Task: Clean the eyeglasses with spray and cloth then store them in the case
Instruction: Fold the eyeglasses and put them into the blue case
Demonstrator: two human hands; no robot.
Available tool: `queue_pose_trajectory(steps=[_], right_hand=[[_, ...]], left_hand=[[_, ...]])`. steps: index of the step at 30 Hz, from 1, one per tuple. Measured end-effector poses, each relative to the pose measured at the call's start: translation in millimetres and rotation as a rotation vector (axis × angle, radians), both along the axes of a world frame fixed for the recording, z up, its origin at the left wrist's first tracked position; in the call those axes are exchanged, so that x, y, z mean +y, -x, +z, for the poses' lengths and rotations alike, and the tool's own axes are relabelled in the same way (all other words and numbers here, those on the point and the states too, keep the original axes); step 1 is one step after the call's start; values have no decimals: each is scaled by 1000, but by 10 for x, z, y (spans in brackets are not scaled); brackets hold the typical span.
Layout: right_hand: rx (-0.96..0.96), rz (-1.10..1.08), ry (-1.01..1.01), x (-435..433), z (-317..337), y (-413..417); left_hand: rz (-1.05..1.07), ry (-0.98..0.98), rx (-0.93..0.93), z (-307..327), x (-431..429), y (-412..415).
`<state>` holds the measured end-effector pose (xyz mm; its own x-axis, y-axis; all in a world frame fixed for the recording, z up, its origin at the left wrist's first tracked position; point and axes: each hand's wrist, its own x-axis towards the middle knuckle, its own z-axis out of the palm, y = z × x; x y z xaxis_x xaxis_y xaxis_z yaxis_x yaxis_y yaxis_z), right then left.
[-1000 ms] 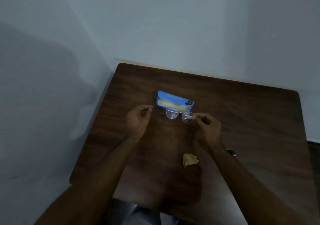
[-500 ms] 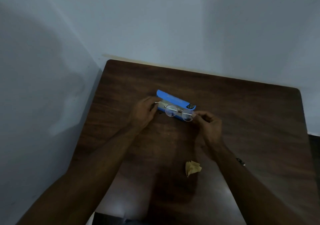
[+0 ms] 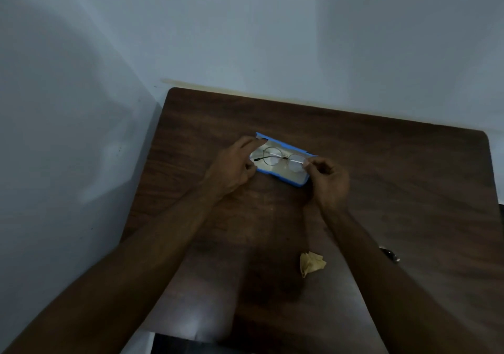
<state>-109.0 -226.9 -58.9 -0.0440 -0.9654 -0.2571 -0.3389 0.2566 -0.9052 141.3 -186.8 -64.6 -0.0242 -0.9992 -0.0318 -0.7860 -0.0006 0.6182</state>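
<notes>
**Two hands, storing step**

Right hand point(image 3: 327, 181) pinches the eyeglasses point(image 3: 282, 158) by one lens rim, inside the open case point(image 3: 283, 180), midway toward the table's point(image 3: 395, 168) far edge. Left hand point(image 3: 231, 168) grips the case's end. Next, likely: release, close the case.

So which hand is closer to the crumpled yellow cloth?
Right. The right hand pinches the eyeglasses at the right end of the case, almost straight beyond the yellow cloth. The left hand is at its left end, farther away.

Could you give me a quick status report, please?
Left hand holds open blue case. Right hand pinches round wire-rimmed eyeglasses over the pale lining. Nothing in the way.
</notes>
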Motion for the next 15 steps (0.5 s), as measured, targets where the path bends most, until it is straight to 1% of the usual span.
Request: queue_pose_trajectory(steps=[3,6,10,15], right_hand=[[136,116,28,-39,3,-80],[297,224,97,-74,19,-120],[619,356,221,-134,45,-123],[790,483,301,-109,29,-89]], left_hand=[[-4,27,34,-4,-1,-10],[-3,53,29,-13,-4,-14],[12,40,16,-64,4,-15],[34,33,8,-121,14,-2]])
